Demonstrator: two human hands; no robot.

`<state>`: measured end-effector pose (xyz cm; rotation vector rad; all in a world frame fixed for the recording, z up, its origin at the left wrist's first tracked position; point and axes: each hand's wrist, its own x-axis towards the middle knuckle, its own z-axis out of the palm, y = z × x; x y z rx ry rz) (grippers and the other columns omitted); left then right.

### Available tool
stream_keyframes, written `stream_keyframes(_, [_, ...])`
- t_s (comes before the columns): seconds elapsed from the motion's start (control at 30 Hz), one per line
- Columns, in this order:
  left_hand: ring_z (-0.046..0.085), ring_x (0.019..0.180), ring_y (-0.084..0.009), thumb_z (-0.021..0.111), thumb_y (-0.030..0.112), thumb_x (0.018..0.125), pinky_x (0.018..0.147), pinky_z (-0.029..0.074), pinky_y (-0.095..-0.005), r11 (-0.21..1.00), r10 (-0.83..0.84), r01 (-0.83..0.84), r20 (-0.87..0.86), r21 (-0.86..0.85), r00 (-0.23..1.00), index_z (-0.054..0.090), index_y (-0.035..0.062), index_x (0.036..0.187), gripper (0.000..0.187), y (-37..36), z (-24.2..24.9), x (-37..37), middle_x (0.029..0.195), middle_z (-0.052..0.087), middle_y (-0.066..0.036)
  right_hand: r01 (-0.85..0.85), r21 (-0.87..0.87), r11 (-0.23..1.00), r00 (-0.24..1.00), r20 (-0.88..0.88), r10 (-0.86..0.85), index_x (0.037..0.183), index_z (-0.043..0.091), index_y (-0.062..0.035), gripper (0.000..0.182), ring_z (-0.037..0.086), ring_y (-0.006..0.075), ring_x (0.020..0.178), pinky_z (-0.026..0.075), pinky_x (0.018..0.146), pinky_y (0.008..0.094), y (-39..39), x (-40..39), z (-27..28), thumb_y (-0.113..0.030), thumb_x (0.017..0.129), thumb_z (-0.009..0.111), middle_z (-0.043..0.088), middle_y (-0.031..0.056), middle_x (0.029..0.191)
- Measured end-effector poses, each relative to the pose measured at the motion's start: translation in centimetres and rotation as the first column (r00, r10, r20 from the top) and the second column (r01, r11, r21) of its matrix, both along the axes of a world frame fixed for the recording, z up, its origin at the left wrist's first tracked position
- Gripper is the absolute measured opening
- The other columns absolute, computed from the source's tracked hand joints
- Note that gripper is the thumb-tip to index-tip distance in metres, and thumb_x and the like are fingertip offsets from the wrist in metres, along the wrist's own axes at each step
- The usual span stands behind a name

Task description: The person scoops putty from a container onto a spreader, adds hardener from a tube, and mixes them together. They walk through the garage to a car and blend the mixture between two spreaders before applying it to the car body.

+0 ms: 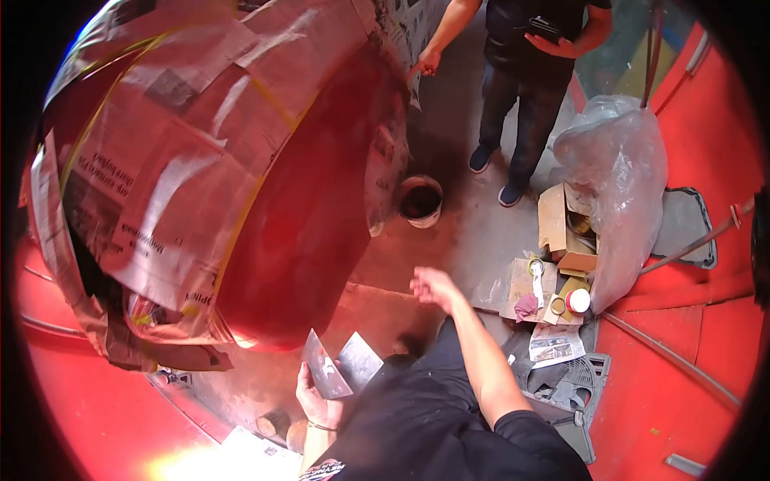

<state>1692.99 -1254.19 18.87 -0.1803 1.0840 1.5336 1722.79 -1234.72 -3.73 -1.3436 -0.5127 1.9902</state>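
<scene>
Well, my left hand [314, 401] was closed on the lower edge of a smeared plate [327, 370], thin and grey, with pale marks across its face. A second plate [362, 359] stood just beside it, the two spread like an opened book; how my fingers gripped that one, if they did, was hidden. Both were low in front of my black shirt [449, 425], near the bottom of the red panel [293, 208]. My right hand [433, 287] was out over the floor [393, 264], fingers loosely bent, and I couldn't tell whether the fingertips pinched anything small.

Newspaper [188, 176] covered the bodywork beside the panel. Beyond my right hand sat a bucket [425, 220], and past it stood a co-worker [525, 60] in dark clothes. Over to my right, a cardboard box [553, 224] lay by clear plastic sheeting [630, 176], near a white tub [577, 301] and a pink cloth [525, 307].
</scene>
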Motion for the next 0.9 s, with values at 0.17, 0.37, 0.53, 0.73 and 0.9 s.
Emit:
stream_keyframes(0.17, [0.072,0.099,-0.0267,0.060,0.030,0.106,0.100,0.057,-0.0452,0.997,0.007,-0.006,0.007,-0.080,1.000,0.069,0.0069,0.120,0.029,6.9,-0.5,3.8,0.109,0.076,-0.007,0.185,0.167,0.969,0.954,-0.266,-0.137,0.151,0.053,-0.0145,0.044,0.063,0.0107,0.070,0.057,0.067,0.0309,19.7,6.0,4.2,-0.032,0.110,0.053,0.068,0.0013,0.091])
stream_keyframes(0.37, [0.074,0.091,-0.0279,0.059,0.030,0.106,0.094,0.060,-0.0419,0.944,0.301,-0.309,-0.086,-0.114,0.950,0.074,0.0094,0.111,0.027,14.1,-4.8,9.5,0.107,0.079,-0.006,0.249,0.184,0.951,0.899,-0.408,-0.157,0.157,0.047,-0.0151,0.048,0.038,0.0072,0.057,0.044,0.059,0.0277,43.7,11.0,2.8,-0.018,0.110,0.047,0.046,-0.0051,0.072])
stream_keyframes(0.53, [0.074,0.093,-0.0245,0.060,0.031,0.106,0.091,0.061,-0.0337,0.924,0.377,-0.381,-0.102,-0.027,0.921,0.077,0.0101,0.110,0.027,19.2,-3.2,18.0,0.109,0.079,-0.008,0.137,0.171,0.976,0.927,-0.369,-0.065,0.163,0.038,-0.0237,0.053,0.028,0.0063,0.053,0.038,0.056,0.0263,61.1,11.7,-0.6,-0.016,0.111,0.038,0.034,-0.0082,0.066])
stream_keyframes(0.73, [0.073,0.096,-0.0232,0.061,0.030,0.106,0.093,0.060,-0.0333,0.830,0.522,-0.539,-0.143,-0.145,0.841,0.074,0.0086,0.114,0.027,24.2,-3.5,24.8,0.114,0.077,-0.011,0.042,0.142,0.989,0.981,-0.196,-0.013,0.132,0.057,-0.0164,0.029,0.042,0.0124,0.060,0.041,0.058,0.0311,75.4,9.0,-7.3,-0.024,0.106,0.048,0.052,-0.0013,0.076])
stream_keyframes(0.9, [0.073,0.097,-0.0221,0.061,0.030,0.105,0.093,0.060,-0.0332,0.780,0.569,-0.587,-0.143,-0.216,0.810,0.072,0.0078,0.117,0.027,27.0,-4.3,27.3,0.114,0.077,-0.011,0.088,0.102,0.991,0.994,-0.072,-0.081,0.098,0.053,-0.0221,0.012,0.040,0.0092,0.055,0.036,0.054,0.0304,80.8,7.0,-8.9,-0.027,0.107,0.046,0.042,-0.0063,0.064])
